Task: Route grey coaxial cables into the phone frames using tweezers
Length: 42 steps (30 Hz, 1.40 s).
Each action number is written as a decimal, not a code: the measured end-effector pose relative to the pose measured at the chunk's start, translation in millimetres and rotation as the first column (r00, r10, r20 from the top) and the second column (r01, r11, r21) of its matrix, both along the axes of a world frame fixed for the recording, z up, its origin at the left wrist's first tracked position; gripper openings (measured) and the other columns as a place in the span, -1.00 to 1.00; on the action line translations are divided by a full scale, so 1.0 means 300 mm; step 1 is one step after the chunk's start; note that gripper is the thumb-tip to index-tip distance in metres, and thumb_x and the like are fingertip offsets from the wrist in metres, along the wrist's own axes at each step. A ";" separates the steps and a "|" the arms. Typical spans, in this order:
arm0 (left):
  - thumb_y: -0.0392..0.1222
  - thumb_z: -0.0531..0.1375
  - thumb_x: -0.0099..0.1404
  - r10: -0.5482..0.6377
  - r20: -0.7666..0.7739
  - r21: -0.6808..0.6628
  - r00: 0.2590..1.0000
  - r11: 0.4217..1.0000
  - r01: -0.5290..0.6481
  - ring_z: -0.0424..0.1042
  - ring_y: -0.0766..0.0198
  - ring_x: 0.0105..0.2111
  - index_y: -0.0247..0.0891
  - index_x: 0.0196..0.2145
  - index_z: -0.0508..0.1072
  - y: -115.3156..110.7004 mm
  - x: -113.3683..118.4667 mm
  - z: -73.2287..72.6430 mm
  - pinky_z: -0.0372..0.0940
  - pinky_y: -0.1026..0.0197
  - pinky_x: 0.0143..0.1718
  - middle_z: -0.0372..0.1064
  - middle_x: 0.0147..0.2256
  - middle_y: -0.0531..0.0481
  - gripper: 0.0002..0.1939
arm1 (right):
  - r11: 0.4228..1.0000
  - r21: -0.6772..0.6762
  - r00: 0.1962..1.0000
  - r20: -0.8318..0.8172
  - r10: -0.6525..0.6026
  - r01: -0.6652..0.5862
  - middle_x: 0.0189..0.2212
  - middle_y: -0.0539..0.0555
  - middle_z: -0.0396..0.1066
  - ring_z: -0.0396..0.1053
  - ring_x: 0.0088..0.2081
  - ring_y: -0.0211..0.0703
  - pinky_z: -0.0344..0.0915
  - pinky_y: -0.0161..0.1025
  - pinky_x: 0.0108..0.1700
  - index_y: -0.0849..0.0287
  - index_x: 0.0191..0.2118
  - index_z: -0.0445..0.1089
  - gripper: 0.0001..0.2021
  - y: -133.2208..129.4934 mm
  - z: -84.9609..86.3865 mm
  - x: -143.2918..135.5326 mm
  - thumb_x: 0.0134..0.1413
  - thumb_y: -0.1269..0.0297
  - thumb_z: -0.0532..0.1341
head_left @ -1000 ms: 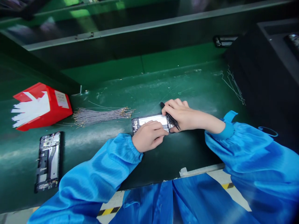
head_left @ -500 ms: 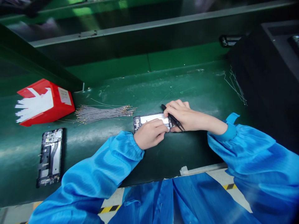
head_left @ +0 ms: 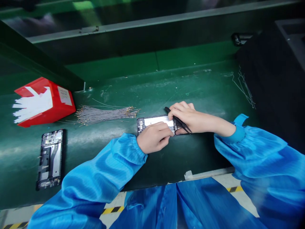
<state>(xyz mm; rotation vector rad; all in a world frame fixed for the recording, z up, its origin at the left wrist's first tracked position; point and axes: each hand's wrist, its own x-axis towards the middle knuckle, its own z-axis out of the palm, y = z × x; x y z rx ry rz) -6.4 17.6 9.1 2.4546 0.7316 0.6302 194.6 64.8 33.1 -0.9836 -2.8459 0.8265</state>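
An opened phone [head_left: 156,120] lies crosswise on the green bench, its silvery inside showing between my hands. My left hand [head_left: 155,136] rests over its near edge, fingers curled and pinched together near the phone's right end; whatever is between the fingertips is hidden. Black tweezers [head_left: 182,124] are tucked in my right hand [head_left: 186,116], slanting down toward me. The thumb and fingers of that hand also touch the right end of the phone. Just left of the phone lies a bundle of thin grey cables [head_left: 105,115] with gold-coloured tips.
A red bin [head_left: 63,109] holding white paper strips stands at the left. Below it lies a second opened phone [head_left: 50,159]. A few loose wires [head_left: 244,87] lie at the right, beside a large black box [head_left: 274,73]. Another device [head_left: 240,38] sits behind.
The view has shifted slightly. Both hands stay at the phone in nearly the same pose, with the tweezers still in my right hand.
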 end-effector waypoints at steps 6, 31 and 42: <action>-0.39 -0.02 0.17 -0.017 -0.030 0.006 0.999 1.000 0.018 0.26 0.30 -0.41 -0.29 -0.36 0.42 0.001 -0.002 -0.006 0.21 0.29 -0.37 0.31 -0.44 -0.02 -0.78 | 1.000 0.010 1.000 0.020 -0.009 0.009 -0.13 0.14 0.11 0.03 -0.12 0.03 -0.02 -0.12 -0.19 0.09 -0.17 0.13 -0.67 -0.005 -0.003 0.000 -0.09 0.20 0.19; -0.37 -0.01 0.18 0.094 -0.081 0.043 0.992 0.995 -0.091 0.23 0.27 -0.39 -0.29 -0.39 0.41 0.005 0.006 -0.013 0.21 0.24 -0.31 0.27 -0.48 -0.02 -0.80 | 0.945 0.266 0.978 0.132 0.161 -0.192 -0.17 0.19 0.21 0.11 -0.22 -0.01 -0.02 -0.17 -0.30 0.18 -0.22 0.19 -0.79 0.003 0.025 -0.023 0.04 0.21 0.13; -0.35 -0.03 0.19 0.104 -0.132 0.030 0.986 0.994 -0.101 0.23 0.24 -0.35 -0.29 -0.38 0.37 0.006 0.009 -0.015 0.22 0.20 -0.27 0.29 -0.40 -0.06 -0.81 | 0.923 0.330 0.960 0.258 0.111 -0.196 -0.18 0.21 0.21 0.10 -0.23 0.00 -0.05 -0.19 -0.38 0.19 -0.18 0.20 -0.82 -0.029 0.057 -0.059 0.04 0.36 0.05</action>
